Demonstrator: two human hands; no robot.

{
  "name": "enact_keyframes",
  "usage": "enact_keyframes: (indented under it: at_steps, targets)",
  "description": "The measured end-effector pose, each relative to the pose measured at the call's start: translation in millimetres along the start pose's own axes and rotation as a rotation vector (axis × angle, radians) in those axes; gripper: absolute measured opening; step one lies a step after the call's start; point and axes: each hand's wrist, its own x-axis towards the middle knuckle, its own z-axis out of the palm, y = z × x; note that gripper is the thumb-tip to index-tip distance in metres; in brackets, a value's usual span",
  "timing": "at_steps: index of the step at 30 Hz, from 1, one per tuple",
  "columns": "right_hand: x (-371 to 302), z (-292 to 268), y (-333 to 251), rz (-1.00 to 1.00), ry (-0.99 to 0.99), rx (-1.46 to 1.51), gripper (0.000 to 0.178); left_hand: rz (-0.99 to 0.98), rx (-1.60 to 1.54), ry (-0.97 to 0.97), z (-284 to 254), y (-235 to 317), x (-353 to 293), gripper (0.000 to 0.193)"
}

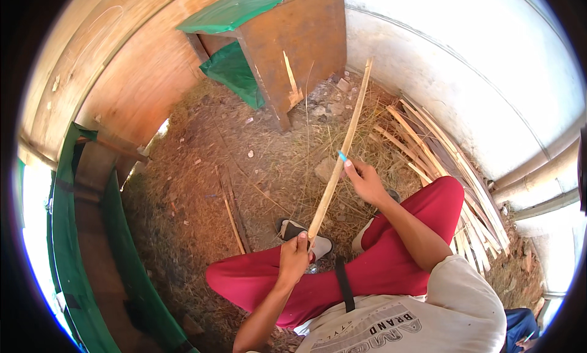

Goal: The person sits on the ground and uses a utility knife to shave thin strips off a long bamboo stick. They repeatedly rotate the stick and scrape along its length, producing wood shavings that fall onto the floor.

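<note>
A long, pale strip of split wood or bamboo [330,188] slants up and away from my lap, its far end rising in front of the brown cabinet. My left hand [295,255] is closed around its near end, thumb on top. About midway along the strip, my right hand [365,180] is closed with a small light-blue object [342,155] showing past its thumb and touching the strip. Most of that object is hidden by the fingers, so its kind does not show.
A brown wooden cabinet [306,35] with green covering stands ahead. To the right lies a pile of wooden strips [471,188] beside a white sheet wall [465,66]. Green-edged shelving [116,231] is on the left. Another person [520,328] sits at the lower right.
</note>
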Motion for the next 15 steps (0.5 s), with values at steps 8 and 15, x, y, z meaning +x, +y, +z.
enact_keyframes:
  at_steps: [8,15]
  targets:
    - [-38,15,-5,-0.408,-0.039,-0.316,0.036,-0.077,-0.143,0.065,3,6,21,0.051]
    - [-43,23,-3,-0.405,-0.028,-0.506,0.043,0.166,0.141,0.206,13,-9,39,0.055]
